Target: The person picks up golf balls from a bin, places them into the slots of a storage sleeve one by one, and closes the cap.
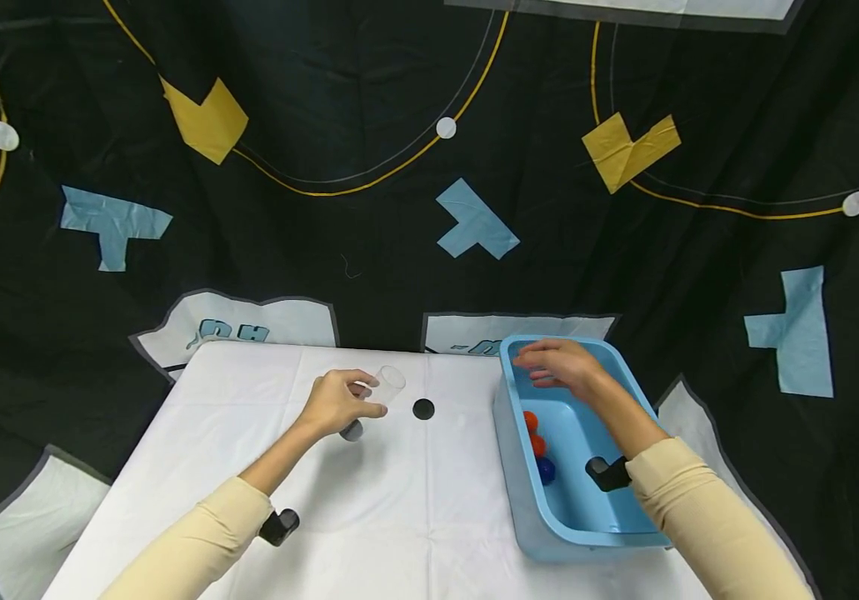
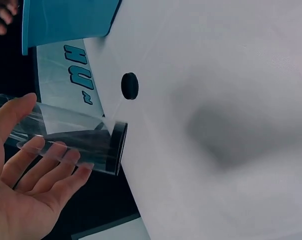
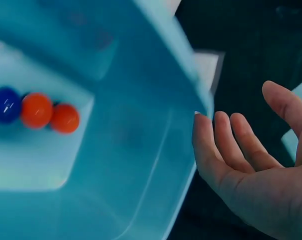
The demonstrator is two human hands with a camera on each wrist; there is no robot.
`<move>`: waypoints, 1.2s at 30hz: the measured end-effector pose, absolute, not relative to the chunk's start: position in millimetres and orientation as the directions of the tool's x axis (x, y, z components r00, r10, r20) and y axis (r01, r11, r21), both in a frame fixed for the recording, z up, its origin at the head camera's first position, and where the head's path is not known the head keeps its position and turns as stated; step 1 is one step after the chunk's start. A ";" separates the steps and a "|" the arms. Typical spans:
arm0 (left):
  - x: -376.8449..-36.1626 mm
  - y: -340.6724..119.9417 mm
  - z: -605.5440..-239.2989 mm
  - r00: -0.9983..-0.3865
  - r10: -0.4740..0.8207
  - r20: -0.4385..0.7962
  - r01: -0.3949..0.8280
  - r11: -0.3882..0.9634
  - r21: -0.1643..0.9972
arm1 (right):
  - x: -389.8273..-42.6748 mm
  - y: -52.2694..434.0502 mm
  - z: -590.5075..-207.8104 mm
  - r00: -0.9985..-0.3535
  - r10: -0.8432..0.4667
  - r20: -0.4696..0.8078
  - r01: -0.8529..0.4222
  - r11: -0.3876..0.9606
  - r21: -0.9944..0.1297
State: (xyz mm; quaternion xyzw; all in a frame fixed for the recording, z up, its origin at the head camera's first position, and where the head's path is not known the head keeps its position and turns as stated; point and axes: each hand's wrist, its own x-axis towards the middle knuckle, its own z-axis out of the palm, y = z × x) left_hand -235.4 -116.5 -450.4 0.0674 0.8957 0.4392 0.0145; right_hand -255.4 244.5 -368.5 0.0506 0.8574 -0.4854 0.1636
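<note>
My left hand [image 1: 363, 398] grips a clear plastic tube [image 1: 387, 382] with a black end cap [image 2: 116, 148]. The tube is tilted, cap end low near the white tablecloth [image 1: 399, 500]; thumb on one side, fingers [image 2: 56, 165] curled round the other. Just right of it a small black disc [image 1: 423, 409] lies on the cloth. My right hand [image 1: 541, 367] hovers open over the far end of a light blue bin [image 1: 519, 500], holding nothing. Inside the bin, along its left wall, lie two orange balls [image 3: 65, 118] and one blue ball [image 3: 5, 104].
The table is draped in white and stands before a black backdrop [image 1: 369, 125] with blue and yellow patches. The blue bin sits at the table's right edge. Wrist cameras [image 1: 279, 527] are strapped to both beige-sleeved arms.
</note>
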 end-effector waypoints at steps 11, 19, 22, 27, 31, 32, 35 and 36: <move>-236.4 -116.6 -444.0 -0.988 0.151 0.035 0.120 0.601 0.790 | -254.9 292.0 -404.0 -0.879 0.016 -0.476 0.396 0.579 -0.713; -235.2 -116.1 -443.7 -0.988 0.154 0.017 0.106 0.595 0.797 | -256.5 315.7 -447.9 -0.733 0.004 -0.680 0.571 0.546 -0.613; -234.5 -116.9 -444.1 -0.989 0.145 0.007 0.093 0.597 0.797 | -257.5 319.5 -458.9 -0.679 -0.012 -0.734 0.625 0.516 -0.586; -234.0 -119.5 -444.4 -0.991 0.136 -0.006 0.078 0.601 0.796 | -256.8 319.8 -474.7 -0.635 0.008 -0.773 0.665 0.514 -0.542; -233.9 -121.7 -444.3 -0.991 0.130 -0.010 0.071 0.602 0.795 | -254.2 318.6 -485.5 -0.611 0.030 -0.791 0.688 0.514 -0.512; -233.8 -122.2 -444.4 -0.992 0.129 -0.010 0.070 0.603 0.795 | -253.6 318.2 -487.7 -0.602 0.036 -0.798 0.697 0.512 -0.503; -233.6 -123.8 -444.9 -0.992 0.127 -0.014 0.066 0.605 0.793 | -252.1 317.4 -493.4 -0.566 0.038 -0.823 0.719 0.511 -0.471; -233.4 -124.4 -445.2 -0.992 0.127 -0.016 0.065 0.607 0.792 | -251.9 316.9 -494.8 -0.554 0.038 -0.832 0.727 0.510 -0.461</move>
